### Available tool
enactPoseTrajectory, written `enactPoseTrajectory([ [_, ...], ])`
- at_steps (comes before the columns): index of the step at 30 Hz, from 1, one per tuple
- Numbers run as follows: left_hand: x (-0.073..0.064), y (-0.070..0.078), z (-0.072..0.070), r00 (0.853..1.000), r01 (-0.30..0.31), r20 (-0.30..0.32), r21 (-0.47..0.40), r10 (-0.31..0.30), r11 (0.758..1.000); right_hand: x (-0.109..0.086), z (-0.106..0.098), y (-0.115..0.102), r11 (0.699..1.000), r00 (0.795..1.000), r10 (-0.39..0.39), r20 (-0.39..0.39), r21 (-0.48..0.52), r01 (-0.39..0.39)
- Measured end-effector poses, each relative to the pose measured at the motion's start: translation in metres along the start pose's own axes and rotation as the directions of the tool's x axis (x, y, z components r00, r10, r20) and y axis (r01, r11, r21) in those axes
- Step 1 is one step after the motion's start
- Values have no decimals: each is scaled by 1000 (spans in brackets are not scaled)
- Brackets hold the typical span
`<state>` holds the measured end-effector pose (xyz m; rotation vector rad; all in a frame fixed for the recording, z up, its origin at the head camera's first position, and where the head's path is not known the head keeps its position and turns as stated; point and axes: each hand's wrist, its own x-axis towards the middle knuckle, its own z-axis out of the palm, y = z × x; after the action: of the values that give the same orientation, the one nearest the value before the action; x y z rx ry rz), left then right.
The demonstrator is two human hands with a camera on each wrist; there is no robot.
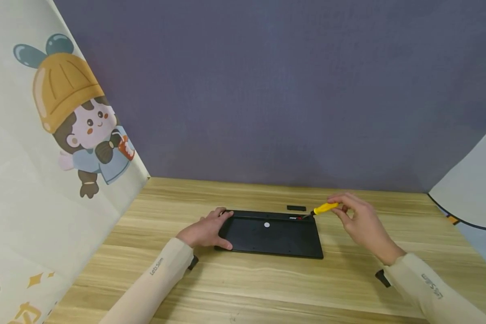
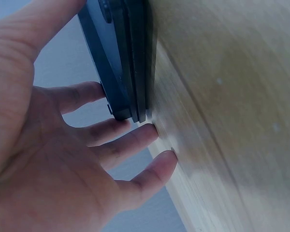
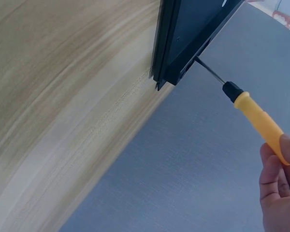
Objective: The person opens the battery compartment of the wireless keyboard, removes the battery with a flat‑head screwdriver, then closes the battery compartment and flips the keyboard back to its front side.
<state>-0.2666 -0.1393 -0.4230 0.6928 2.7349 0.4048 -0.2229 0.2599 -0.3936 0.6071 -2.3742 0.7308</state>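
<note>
A black keyboard (image 1: pixel 283 236) lies face down on the wooden table, with a round white sticker on its back. The left hand (image 1: pixel 208 229) spans its left end, thumb on the near corner and fingertips at the far one. In the left wrist view, that hand's fingers (image 2: pixel 150 174) are spread, some touching the table. The right hand (image 1: pixel 358 220) holds a screwdriver (image 1: pixel 325 208) by its yellow handle. Its tip meets the slot near the keyboard's far right corner, where a red and white battery (image 1: pixel 296 218) shows. In the right wrist view, thumb and fingers pinch the handle (image 3: pixel 261 123).
A small black cover (image 1: pixel 296 208) lies on the table (image 1: pixel 267 288) just behind the keyboard. A grey-blue panel (image 1: pixel 267 90) rises along the table's back edge. A pale sheet with a cartoon figure (image 1: pixel 89 117) stands at the left, and another pale panel (image 1: pixel 478 180) at the right.
</note>
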Motion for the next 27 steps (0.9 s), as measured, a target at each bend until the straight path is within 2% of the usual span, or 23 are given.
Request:
enactPoseTrajectory([
  [14, -8, -4, 1, 1000, -14, 15, 11, 14, 1000, -8, 4, -12, 999, 999, 36, -9, -8, -36],
  [19, -9, -5, 1, 1000, -19, 17, 8, 19, 1000, -8, 4, -5, 993, 993, 117, -7, -13, -117],
  [23, -10, -6, 2, 1000, -17, 20, 3, 17, 1000, -10, 4, 2, 981, 981, 195, 8, -1, -195],
  [27, -11, -6, 2, 1000, -15, 22, -5, 15, 1000, -13, 4, 8, 971, 971, 237, 16, 6, -237],
])
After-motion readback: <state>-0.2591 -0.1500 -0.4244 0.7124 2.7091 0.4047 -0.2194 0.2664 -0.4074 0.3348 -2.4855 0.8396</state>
